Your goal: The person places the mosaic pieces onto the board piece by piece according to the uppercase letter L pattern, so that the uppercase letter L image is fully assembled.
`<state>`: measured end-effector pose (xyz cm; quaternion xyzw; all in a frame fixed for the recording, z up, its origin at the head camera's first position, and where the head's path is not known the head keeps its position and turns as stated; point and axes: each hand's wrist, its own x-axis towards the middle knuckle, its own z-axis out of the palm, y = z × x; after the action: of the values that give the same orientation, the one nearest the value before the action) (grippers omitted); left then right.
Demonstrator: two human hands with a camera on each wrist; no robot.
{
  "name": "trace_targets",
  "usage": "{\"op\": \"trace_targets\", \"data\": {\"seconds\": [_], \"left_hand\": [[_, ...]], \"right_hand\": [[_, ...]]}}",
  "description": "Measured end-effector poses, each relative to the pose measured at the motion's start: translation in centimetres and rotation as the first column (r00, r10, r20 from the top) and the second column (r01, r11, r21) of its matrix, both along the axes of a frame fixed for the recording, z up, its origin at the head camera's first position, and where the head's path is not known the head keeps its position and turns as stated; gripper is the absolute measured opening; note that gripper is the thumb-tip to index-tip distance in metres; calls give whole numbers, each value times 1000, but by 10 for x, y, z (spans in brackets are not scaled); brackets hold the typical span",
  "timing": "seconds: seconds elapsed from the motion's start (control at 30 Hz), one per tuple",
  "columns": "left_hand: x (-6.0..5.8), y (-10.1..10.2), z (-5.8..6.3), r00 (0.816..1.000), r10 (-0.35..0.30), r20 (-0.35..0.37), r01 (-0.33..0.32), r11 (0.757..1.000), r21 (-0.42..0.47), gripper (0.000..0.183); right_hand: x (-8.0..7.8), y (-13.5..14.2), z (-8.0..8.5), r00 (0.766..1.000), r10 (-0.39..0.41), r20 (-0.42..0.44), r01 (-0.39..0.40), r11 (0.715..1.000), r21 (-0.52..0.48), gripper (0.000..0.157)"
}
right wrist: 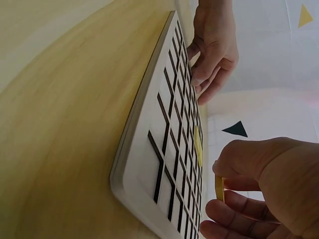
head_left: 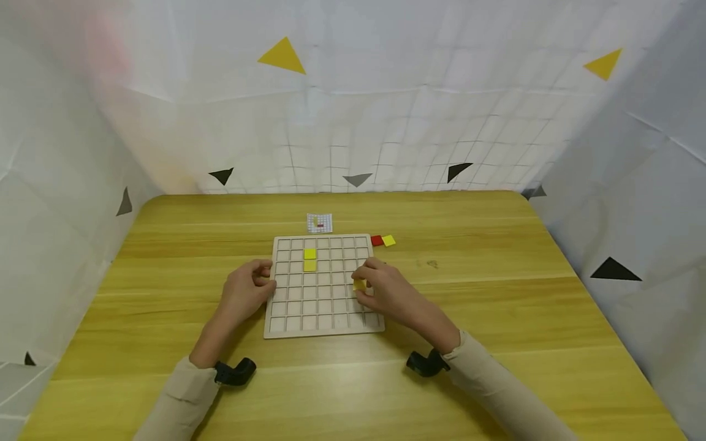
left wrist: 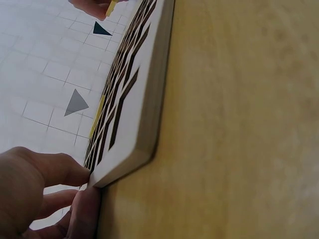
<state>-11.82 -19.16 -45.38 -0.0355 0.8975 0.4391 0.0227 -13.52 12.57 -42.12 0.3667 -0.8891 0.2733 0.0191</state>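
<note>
A square wooden grid board (head_left: 325, 331) lies on the table, with two yellow tiles (head_left: 310, 260) set one below the other in its upper left cells. My left hand (head_left: 246, 286) holds the board's left edge, the thumb on the rim and curled fingers against the side (left wrist: 47, 194). Over the right part of the board, my right hand (head_left: 388, 291) pinches a yellow square tile (right wrist: 219, 188) between thumb and fingers, raised above the grid in the right wrist view.
Just off the board's upper right corner lie a red tile (head_left: 377, 241) and another yellow tile (head_left: 388, 241), side by side. A small printed grid card (head_left: 319, 223) with coloured cells sits behind the board. White sheeting (head_left: 353, 122) surrounds the wooden table (head_left: 469, 392).
</note>
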Motion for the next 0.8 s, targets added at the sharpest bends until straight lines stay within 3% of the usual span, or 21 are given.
{"op": "trace_targets", "data": {"seconds": [0.8], "left_hand": [[2, 0, 3, 1000, -13, -12, 13, 1000, -1, 45]], "right_hand": [[-4, -29, 2, 999, 4, 36, -5, 1000, 12, 22]]}}
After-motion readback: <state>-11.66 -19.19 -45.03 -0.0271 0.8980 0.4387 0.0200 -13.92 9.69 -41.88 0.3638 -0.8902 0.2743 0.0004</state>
